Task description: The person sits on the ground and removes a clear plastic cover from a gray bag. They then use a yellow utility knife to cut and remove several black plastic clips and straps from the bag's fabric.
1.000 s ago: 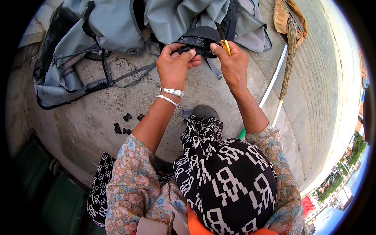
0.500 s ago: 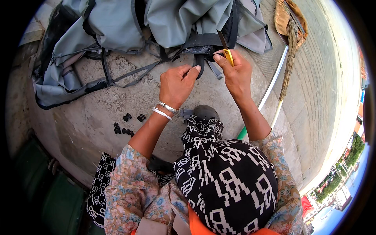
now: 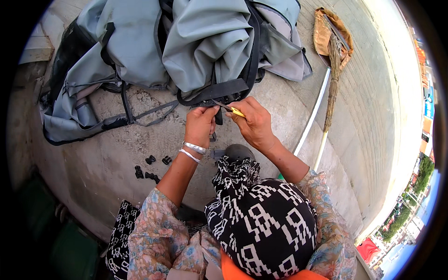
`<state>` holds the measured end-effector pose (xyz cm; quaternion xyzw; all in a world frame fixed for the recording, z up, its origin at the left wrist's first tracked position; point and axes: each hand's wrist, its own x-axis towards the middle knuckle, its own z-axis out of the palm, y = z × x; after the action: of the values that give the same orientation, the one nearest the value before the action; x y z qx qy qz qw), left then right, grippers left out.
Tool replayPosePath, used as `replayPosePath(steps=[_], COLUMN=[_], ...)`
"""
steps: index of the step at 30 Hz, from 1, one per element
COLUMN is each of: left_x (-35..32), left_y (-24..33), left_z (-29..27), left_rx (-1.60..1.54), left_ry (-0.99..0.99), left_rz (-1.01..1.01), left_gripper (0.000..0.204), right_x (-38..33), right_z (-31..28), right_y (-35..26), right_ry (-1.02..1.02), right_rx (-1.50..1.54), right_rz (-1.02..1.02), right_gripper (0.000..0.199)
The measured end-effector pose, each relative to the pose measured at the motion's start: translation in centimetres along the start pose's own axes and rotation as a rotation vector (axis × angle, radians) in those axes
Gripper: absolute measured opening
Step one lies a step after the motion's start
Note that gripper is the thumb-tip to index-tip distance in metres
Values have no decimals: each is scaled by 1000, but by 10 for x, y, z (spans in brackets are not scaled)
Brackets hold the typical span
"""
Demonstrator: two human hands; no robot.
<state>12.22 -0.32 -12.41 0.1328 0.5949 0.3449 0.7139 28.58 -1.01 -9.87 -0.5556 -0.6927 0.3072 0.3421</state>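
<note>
A grey fabric bag (image 3: pixel 200 51) with black edging and straps lies spread out in front of me. My left hand (image 3: pixel 199 125) is closed, pinching black webbing (image 3: pixel 219 116) at the bag's near edge. In my right hand (image 3: pixel 256 125) is a yellow utility knife (image 3: pixel 237 112). Its blade points left and meets the black edge beside my left fingertips. Whether the blade has entered the stitching cannot be made out. Several small black plastic buckles (image 3: pixel 151 176) lie on the ground left of my left forearm.
To the right lie a stick broom (image 3: pixel 332 88) with a pale handle and a long white pole (image 3: pixel 311 114). An orange-brown cloth-like piece (image 3: pixel 322 35) sits at their far end. Concrete ground (image 3: pixel 107 163) surrounds the bag. Dark green panels (image 3: pixel 74 238) stand at lower left.
My right hand has moved left and down, and the knife blade has swung from pointing up to pointing left at the bag's edge. The bag's near edge now sits closer to me.
</note>
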Motion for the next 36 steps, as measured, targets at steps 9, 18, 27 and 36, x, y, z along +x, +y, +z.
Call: replayPosePath(steps=[9,18,27,36], left_x=[-16,-15,-69,6], left_y=[23,182,188,171], left_z=[-38,-191,-346,-213], left_rx=[788,1439,2130,1261], left_ry=[-113,592,799,501], left_rz=[319,1174,946,893], left_gripper=[23,23,31,25], right_x=[12,57,119,126], right_z=[-8,1,29,46], right_y=[-16,-45,-64,-60], right_ry=[75,-30,-292,-109], right_rx=[59,39,-290,-3], right_rz=[41,-120,-419,-144], right_gripper=[12,11,22,14])
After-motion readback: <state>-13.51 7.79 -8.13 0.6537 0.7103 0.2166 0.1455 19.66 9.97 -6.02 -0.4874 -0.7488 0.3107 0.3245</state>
